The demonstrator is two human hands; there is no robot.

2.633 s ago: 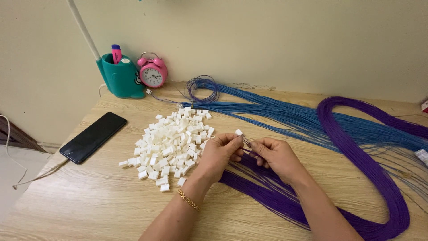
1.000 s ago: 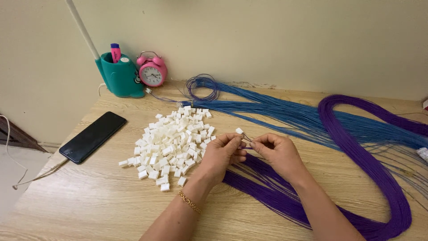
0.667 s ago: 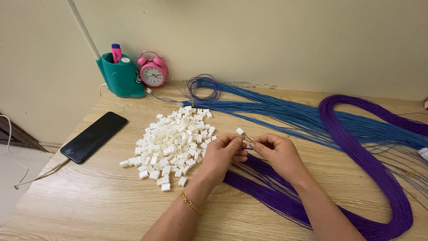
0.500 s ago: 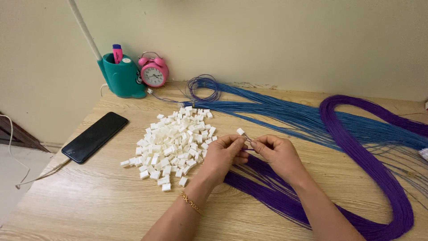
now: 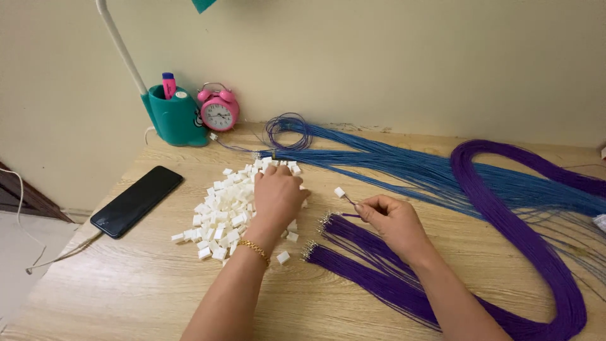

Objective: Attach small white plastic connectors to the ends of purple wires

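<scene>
The left hand [image 5: 276, 194] lies palm down on the heap of white connectors [image 5: 230, 205], fingers curled into the pieces; whether it has one pinched I cannot tell, since the fingertips are buried. A gold bracelet [image 5: 255, 251] sits on that wrist. The right hand [image 5: 391, 218] is pressed shut at thumb and forefinger on a thin purple wire [image 5: 348, 201], whose free end carries one small white connector [image 5: 340, 192] held just above the worktop [image 5: 126, 284]. Just below and left of this hand lie the metal-tipped ends of the purple wires [image 5: 379, 271], in two bunches that run right under the forearm and loop back up along the far side. Behind them the blue wires [image 5: 404, 167] fan across the worktop from a small coil near the wall. A few loose connectors lie between the heap and the purple ends. Left of the heap rests a black phone [image 5: 137, 200] with a cable at its lower end. At the back stand a teal lamp base [image 5: 178, 118] holding a pink marker [image 5: 168, 84], and beside it a pink alarm clock [image 5: 218, 108].
</scene>
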